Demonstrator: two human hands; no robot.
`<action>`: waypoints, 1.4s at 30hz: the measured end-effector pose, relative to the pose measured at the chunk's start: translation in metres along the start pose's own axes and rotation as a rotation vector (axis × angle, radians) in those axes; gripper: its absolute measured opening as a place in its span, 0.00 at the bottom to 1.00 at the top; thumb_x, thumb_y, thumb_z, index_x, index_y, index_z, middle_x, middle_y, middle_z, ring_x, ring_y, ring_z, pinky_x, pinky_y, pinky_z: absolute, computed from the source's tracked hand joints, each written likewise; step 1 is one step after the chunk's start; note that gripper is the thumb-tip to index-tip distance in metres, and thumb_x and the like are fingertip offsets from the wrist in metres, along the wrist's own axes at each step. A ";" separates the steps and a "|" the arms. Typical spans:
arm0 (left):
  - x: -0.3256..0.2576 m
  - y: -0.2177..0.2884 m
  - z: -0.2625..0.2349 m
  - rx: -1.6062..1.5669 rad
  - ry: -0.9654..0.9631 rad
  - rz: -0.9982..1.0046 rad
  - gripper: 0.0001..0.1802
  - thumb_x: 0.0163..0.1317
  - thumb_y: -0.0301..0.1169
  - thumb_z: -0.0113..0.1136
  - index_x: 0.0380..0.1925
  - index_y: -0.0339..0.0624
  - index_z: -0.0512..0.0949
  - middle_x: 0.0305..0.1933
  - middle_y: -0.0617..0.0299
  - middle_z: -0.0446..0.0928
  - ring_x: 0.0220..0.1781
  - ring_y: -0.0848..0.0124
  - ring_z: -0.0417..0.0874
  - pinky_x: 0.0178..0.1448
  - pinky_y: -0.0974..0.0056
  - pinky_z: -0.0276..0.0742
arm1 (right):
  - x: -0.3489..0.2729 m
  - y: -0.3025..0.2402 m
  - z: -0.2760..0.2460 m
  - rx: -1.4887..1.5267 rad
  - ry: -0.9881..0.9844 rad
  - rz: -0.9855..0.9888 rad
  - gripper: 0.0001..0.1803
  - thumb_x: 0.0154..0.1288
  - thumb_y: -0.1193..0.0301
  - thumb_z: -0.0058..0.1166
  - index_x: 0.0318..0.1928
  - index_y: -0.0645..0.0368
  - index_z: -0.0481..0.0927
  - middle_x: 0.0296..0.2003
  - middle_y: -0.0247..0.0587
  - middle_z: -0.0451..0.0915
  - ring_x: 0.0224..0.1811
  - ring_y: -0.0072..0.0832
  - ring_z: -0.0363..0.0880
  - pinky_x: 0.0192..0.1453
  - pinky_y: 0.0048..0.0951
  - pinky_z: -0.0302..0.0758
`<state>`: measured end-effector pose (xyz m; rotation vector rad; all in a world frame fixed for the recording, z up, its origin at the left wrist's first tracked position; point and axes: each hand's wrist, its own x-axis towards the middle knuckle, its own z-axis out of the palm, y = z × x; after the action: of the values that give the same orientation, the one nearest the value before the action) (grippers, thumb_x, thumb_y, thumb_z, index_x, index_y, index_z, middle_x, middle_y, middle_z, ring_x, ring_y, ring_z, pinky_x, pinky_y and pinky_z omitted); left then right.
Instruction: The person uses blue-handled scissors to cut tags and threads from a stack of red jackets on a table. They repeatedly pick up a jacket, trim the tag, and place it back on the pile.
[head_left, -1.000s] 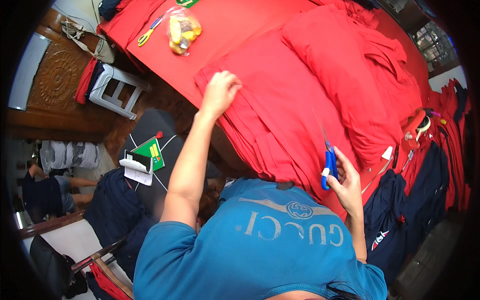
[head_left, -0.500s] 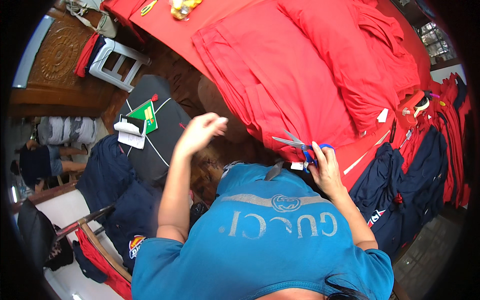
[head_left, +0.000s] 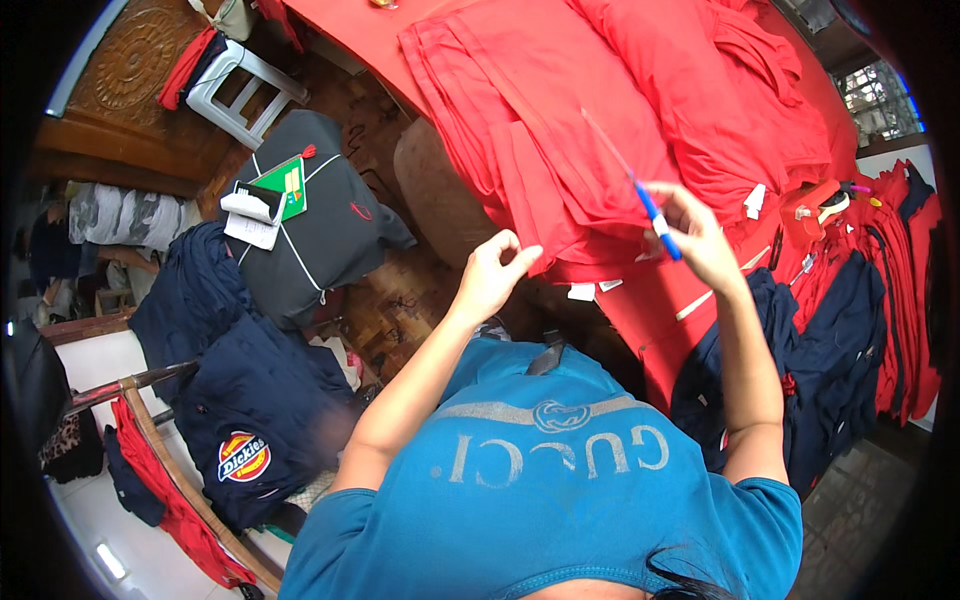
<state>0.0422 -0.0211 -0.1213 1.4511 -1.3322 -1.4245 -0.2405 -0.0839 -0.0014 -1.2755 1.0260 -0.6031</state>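
Note:
A pile of red garments [head_left: 540, 130] is folded on the red-covered table in front of me. At the pile's near edge, my left hand [head_left: 495, 275] is closed, thumb and fingertips pinching the edge of a red garment. My right hand [head_left: 692, 235] grips the blue handles of a pair of scissors [head_left: 645, 200] above the red cloth. Their thin blade points up and away to the left, seen edge-on. Two small white labels [head_left: 582, 292] show at the table's near edge below the garments.
Right of me hang dark blue garments [head_left: 830, 340] and red garments [head_left: 905, 290]. On the left, a dark tied bundle [head_left: 325, 230] carries a green notebook [head_left: 290, 185] and papers. Beyond it is a white plastic stool [head_left: 235, 95]. Dark blue clothes [head_left: 265, 400] lie over a wooden-framed seat.
My left hand has moved right to the garments' near edge and closed there. My right hand has lifted the scissors up and right, turning the blades away. The view has shifted slightly.

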 end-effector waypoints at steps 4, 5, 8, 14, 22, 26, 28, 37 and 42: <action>-0.019 -0.003 0.011 -0.398 -0.068 0.008 0.08 0.60 0.27 0.63 0.37 0.39 0.74 0.33 0.67 0.75 0.34 0.80 0.73 0.39 0.69 0.72 | 0.040 -0.059 -0.026 -0.164 0.120 -0.394 0.22 0.64 0.69 0.57 0.57 0.61 0.73 0.30 0.32 0.76 0.30 0.18 0.75 0.36 0.22 0.74; -0.023 0.006 0.010 -0.491 -0.063 -0.034 0.10 0.60 0.27 0.62 0.41 0.38 0.75 0.35 0.65 0.77 0.36 0.79 0.74 0.42 0.69 0.72 | 0.047 -0.075 -0.042 -0.210 0.266 -0.529 0.20 0.63 0.69 0.57 0.55 0.62 0.75 0.30 0.32 0.77 0.30 0.19 0.76 0.36 0.23 0.74; -0.032 0.031 0.005 -0.668 -0.181 -0.184 0.19 0.62 0.27 0.60 0.53 0.34 0.75 0.45 0.60 0.81 0.47 0.76 0.78 0.54 0.68 0.73 | 0.004 -0.069 -0.177 -0.202 1.116 -0.582 0.12 0.64 0.71 0.55 0.45 0.64 0.77 0.31 0.35 0.80 0.27 0.20 0.78 0.31 0.25 0.74; -0.054 0.031 0.020 -0.072 -0.407 0.021 0.12 0.63 0.30 0.60 0.43 0.35 0.82 0.41 0.61 0.82 0.43 0.77 0.79 0.51 0.67 0.74 | -0.052 0.129 -0.236 -0.504 1.286 -0.130 0.16 0.63 0.75 0.56 0.50 0.64 0.74 0.27 0.38 0.79 0.25 0.21 0.78 0.27 0.20 0.74; -0.055 0.022 0.034 -0.092 0.113 -0.001 0.09 0.62 0.24 0.60 0.37 0.35 0.70 0.28 0.62 0.77 0.30 0.78 0.78 0.34 0.71 0.74 | -0.093 0.049 -0.102 -0.157 1.104 -0.428 0.27 0.67 0.80 0.49 0.65 0.65 0.60 0.40 0.44 0.77 0.37 0.29 0.82 0.43 0.29 0.82; -0.052 0.025 0.027 0.196 0.112 0.001 0.11 0.65 0.31 0.58 0.32 0.34 0.71 0.21 0.58 0.77 0.24 0.74 0.80 0.31 0.68 0.74 | -0.107 0.047 -0.015 -0.039 0.838 -0.363 0.27 0.67 0.83 0.43 0.67 0.63 0.60 0.42 0.42 0.74 0.42 0.30 0.82 0.49 0.30 0.80; -0.045 0.025 0.026 0.419 0.113 0.017 0.17 0.66 0.39 0.56 0.28 0.34 0.72 0.19 0.52 0.77 0.24 0.66 0.82 0.31 0.62 0.74 | -0.111 0.054 0.024 0.062 0.736 -0.260 0.27 0.67 0.83 0.44 0.67 0.63 0.61 0.44 0.41 0.73 0.44 0.29 0.81 0.51 0.30 0.79; -0.036 0.043 0.007 1.011 0.059 0.196 0.20 0.68 0.40 0.48 0.24 0.37 0.76 0.25 0.45 0.78 0.32 0.47 0.81 0.38 0.49 0.76 | -0.104 0.077 0.110 0.068 0.474 -0.116 0.32 0.62 0.81 0.53 0.66 0.65 0.62 0.56 0.47 0.74 0.57 0.29 0.75 0.62 0.30 0.71; -0.033 0.077 0.007 0.513 0.195 0.469 0.16 0.68 0.36 0.54 0.22 0.38 0.74 0.24 0.56 0.71 0.28 0.64 0.75 0.37 0.59 0.73 | -0.114 0.066 0.111 0.078 0.478 -0.145 0.32 0.60 0.80 0.58 0.65 0.66 0.64 0.54 0.47 0.76 0.53 0.27 0.78 0.58 0.28 0.74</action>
<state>0.0245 -0.0059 -0.0401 1.4062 -1.8394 -0.6499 -0.2058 0.0817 -0.0359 -1.1685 1.2904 -1.0848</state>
